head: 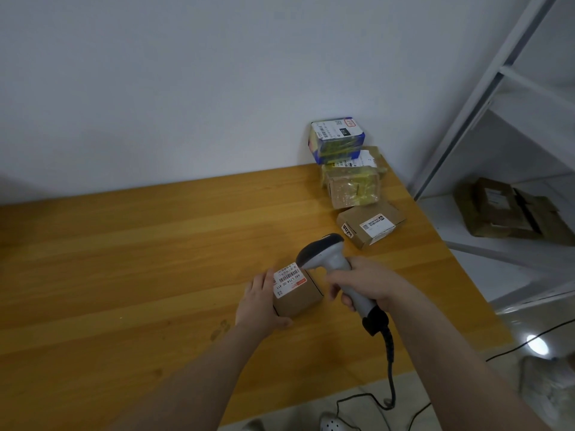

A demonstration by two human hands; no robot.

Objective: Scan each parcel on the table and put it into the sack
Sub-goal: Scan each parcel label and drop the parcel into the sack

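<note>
A small brown cardboard parcel (300,295) with a white barcode label on top sits on the wooden table (140,259). My left hand (259,301) holds it by its left side, thumb at the front. My right hand (368,283) grips the handle of a grey barcode scanner (326,256). The scanner's dark head hangs just above the label's right end. Three more parcels stand along the table's right edge: a flat brown box (371,225), a tape-wrapped brown parcel (353,181) and a blue-edged one (337,140) by the wall. No sack is in view.
The scanner's black cable (390,362) drops off the table's front edge to the floor. A white metal shelf rack (504,126) stands to the right, with flattened cardboard (510,209) on its low shelf. A white wall closes the back.
</note>
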